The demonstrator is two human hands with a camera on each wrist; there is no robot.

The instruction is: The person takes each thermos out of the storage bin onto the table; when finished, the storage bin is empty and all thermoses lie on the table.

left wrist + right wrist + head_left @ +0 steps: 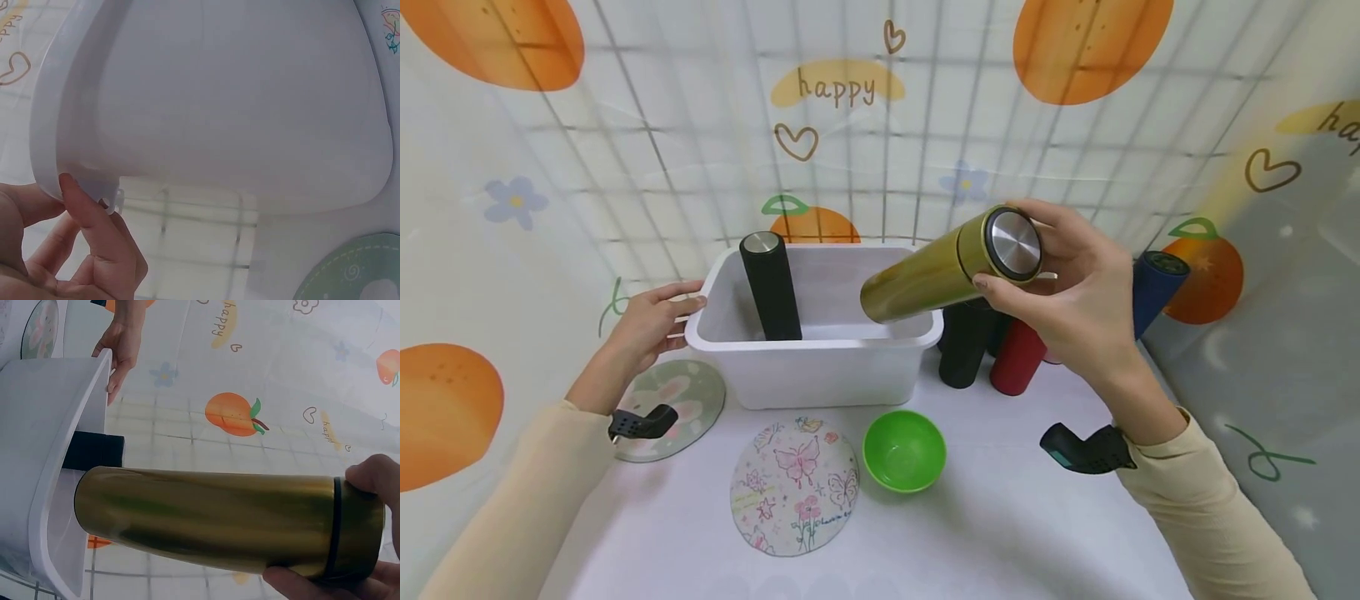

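My right hand point(1078, 287) grips a gold thermos bottle point(925, 271) around its lid end. The bottle tilts, its base lower and to the left, over the right part of a white plastic bin point(820, 375). In the right wrist view the gold thermos point(206, 519) spans the middle, with its base at the bin's opening. My left hand point(651, 321) pinches the bin's left rim, and in the left wrist view its fingers point(94, 219) curl at that rim. A black thermos point(772, 287) with a silver-topped lid leans inside the bin on the left.
Right of the bin stand a black bottle point(962, 350), a red bottle point(1018, 358) and a blue bottle point(1157, 287). In front are a green bowl point(904, 452) and a round butterfly mat point(793, 492). A green round mat point(692, 400) lies at left. A printed curtain point(850, 158) hangs behind.
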